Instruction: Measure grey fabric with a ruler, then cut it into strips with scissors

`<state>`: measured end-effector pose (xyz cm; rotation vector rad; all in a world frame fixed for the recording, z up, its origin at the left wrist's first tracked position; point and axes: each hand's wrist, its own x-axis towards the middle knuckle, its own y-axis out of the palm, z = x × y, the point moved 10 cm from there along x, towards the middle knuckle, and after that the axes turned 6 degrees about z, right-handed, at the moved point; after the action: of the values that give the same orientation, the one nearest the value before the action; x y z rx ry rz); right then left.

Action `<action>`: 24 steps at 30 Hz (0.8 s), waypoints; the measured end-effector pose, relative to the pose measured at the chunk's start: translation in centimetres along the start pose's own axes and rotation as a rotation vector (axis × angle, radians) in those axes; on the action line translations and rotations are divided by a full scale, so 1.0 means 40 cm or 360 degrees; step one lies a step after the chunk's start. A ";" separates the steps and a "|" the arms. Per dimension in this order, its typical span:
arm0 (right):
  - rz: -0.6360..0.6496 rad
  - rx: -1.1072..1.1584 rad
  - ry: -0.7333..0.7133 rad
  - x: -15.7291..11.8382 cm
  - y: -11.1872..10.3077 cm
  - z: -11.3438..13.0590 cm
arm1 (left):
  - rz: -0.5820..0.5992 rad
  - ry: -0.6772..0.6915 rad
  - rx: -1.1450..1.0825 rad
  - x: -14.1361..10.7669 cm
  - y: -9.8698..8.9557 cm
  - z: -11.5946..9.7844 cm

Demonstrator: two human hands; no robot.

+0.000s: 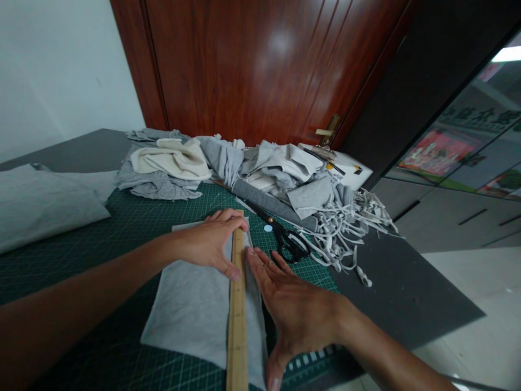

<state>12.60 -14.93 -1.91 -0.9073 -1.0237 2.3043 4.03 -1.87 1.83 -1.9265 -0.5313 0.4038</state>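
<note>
A piece of grey fabric lies flat on a green cutting mat. Lengthwise over its right part runs a wooden ruler. My left hand holds the ruler down near its far end, fingertips over the top and thumb pressed on it lower down. To the right, my right hand is open, its fingers stretched out and the fingertips at the fabric's right edge, beside the ruler. Just beyond that hand, black-handled scissors rest on the mat.
Heaped grey and cream fabric lines the back of the table, with a tangle of cut strips at right. A rolled dark grey cloth lies behind the scissors. More grey cloth is at left. A wooden door stands behind.
</note>
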 end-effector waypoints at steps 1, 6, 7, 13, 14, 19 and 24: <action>0.0003 0.0005 0.0011 0.000 0.000 -0.002 | 0.0004 -0.0043 0.0018 0.001 0.001 -0.004; -0.0028 0.0022 0.0045 -0.003 -0.002 -0.003 | 0.0045 -0.0199 0.0087 0.006 0.000 -0.018; -0.0035 0.0021 0.0041 -0.004 -0.002 -0.002 | 0.0046 -0.0210 0.0094 0.007 -0.001 -0.019; -0.0085 -0.0008 0.0012 -0.008 -0.006 0.001 | 0.0039 -0.0245 0.0051 0.010 0.003 -0.019; -0.0089 -0.0005 0.0016 -0.009 -0.007 0.000 | 0.0037 -0.0266 0.0036 0.009 0.005 -0.015; -0.0069 0.0043 -0.0006 -0.008 -0.007 -0.001 | -0.0035 -0.0254 -0.0008 -0.001 0.013 -0.005; -0.0064 0.0068 -0.0045 -0.013 -0.010 0.000 | -0.0079 -0.0167 0.0020 -0.011 0.025 -0.005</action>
<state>12.99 -15.00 -1.39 -0.8316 -0.9916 2.3028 3.95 -2.59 1.02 -1.8834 -0.6423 0.4774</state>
